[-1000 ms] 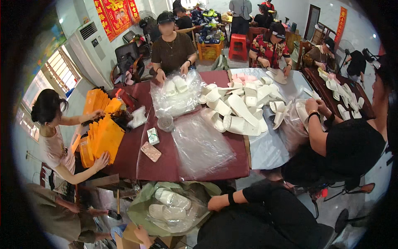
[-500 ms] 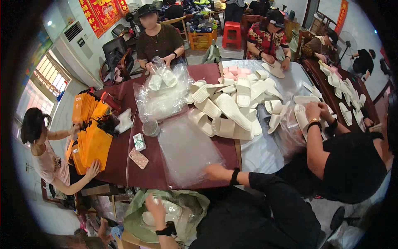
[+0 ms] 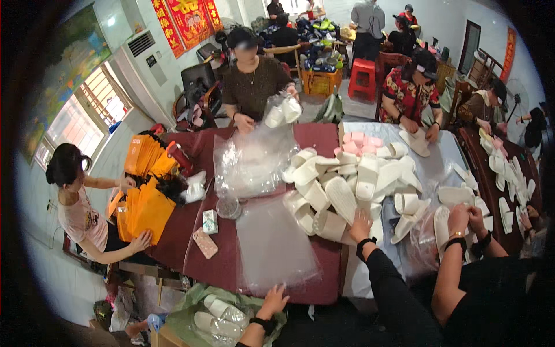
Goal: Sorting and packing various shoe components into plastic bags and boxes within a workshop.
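Observation:
My left hand (image 3: 274, 301) is at the table's near edge, its fingers apart and nothing held, close to the lower edge of a stack of clear plastic bags (image 3: 276, 246). Out over the near side of a heap of white slippers (image 3: 367, 176) reaches my right hand (image 3: 361, 226). Its fingers are stretched out against a white slipper (image 3: 341, 198) with a ribbed sole; how much of it they touch is partly hidden. Below my left hand, a green sack (image 3: 191, 315) holds white slippers in clear wrapping (image 3: 218, 325).
To my right, a co-worker's hands (image 3: 464, 221) work at a white slipper. Across the table a person holds bagged slippers (image 3: 283, 111). Orange bags (image 3: 147, 205) lie at left beside another person. A phone (image 3: 205, 243), small box (image 3: 210, 222) and round clear tub (image 3: 228, 208) sit between.
My left hand has gone from above the green sack to the table edge. My right hand has left the plastic bags for the slipper heap. The person opposite has lifted the bagged slippers rightward.

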`<action>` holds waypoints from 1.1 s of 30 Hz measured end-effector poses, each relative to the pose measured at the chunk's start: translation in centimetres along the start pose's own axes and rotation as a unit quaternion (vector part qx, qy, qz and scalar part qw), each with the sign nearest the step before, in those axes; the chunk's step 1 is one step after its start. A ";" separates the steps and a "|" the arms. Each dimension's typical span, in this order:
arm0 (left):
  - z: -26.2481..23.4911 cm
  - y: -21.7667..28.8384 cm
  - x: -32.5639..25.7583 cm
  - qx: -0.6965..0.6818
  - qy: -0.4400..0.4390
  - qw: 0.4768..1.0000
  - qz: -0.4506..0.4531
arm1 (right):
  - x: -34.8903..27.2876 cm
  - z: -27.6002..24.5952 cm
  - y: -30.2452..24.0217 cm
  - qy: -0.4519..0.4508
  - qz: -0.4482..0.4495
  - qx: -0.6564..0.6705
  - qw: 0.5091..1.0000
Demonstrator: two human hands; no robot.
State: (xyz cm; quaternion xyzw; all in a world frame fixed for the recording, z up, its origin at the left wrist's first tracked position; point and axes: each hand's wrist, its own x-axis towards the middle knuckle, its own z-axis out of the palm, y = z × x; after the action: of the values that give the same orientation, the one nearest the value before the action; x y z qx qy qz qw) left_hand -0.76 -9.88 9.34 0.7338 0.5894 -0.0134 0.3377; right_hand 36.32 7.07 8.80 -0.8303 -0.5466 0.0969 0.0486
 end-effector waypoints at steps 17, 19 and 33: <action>-1.4 -2.5 4.7 -0.080 -0.049 0.995 0.037 | -4.2 0.6 -1.8 -0.131 -0.030 0.438 0.889; -1.8 -1.8 5.6 -0.092 -0.038 0.991 0.085 | -6.5 0.8 -0.9 -0.162 -0.105 0.508 0.840; -7.0 3.7 3.7 -0.542 -0.107 0.826 0.108 | -16.5 -6.5 -12.1 -0.478 -0.014 0.681 0.555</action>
State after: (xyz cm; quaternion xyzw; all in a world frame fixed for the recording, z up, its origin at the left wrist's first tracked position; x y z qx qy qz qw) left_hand 0.97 -3.42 15.02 0.4853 0.3789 0.2668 0.7415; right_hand 20.52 -3.12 19.16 -0.3735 -0.2718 0.8224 0.3321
